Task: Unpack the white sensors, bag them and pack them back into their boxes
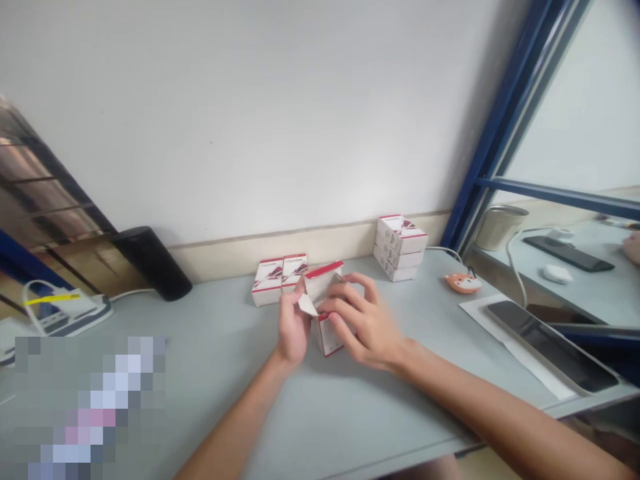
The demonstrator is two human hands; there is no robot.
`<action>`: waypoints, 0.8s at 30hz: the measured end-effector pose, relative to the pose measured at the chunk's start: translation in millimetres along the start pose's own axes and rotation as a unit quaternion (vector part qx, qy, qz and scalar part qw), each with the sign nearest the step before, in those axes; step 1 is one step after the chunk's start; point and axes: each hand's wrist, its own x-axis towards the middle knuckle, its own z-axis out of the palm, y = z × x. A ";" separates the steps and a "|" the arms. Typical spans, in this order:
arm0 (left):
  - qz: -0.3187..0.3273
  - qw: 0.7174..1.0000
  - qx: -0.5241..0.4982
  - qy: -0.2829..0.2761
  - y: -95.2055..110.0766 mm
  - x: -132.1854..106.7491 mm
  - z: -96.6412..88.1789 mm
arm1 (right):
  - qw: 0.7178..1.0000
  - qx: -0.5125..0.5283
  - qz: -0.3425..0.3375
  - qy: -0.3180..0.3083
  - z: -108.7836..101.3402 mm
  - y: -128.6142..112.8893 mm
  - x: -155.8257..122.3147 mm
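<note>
A small white carton with red edges (331, 337) is held upright over the table, its top flaps lifted. My left hand (292, 327) is closed around its left side, thumb beside a raised flap. At the right, my right hand (367, 323) is on the carton, with bent fingers reaching over the open top and against the side. Its fingertips are partly hidden, and the inside of the carton cannot be made out. Just behind my left hand, two similar cartons (267, 277) lie side by side.
A stack of several matching cartons (400, 247) stands by the wall. To the left are a black cylinder (153, 263) and a power strip (75, 320). On the right lie an orange animal-face case (463, 283) and a phone (553, 347) on white paper, beside a blue-framed partition (495, 133).
</note>
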 end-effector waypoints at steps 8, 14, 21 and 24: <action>0.016 0.999 0.010 -0.038 -5.2 -0.2 -1.9 | 0.999 -0.028 -0.037 0.026 4.5 7.8 -4.0; 0.017 0.999 0.021 -0.020 -7.9 1.3 -3.6 | 0.997 -0.046 -0.058 0.025 1.0 11.2 -4.9; 0.026 0.998 0.042 0.035 -6.8 2.3 -2.9 | 0.998 -0.047 -0.046 0.019 0.0 15.6 -7.2; 0.027 0.998 0.040 0.049 -7.2 3.7 -3.1 | 0.997 -0.063 -0.031 0.025 -0.4 18.1 -7.8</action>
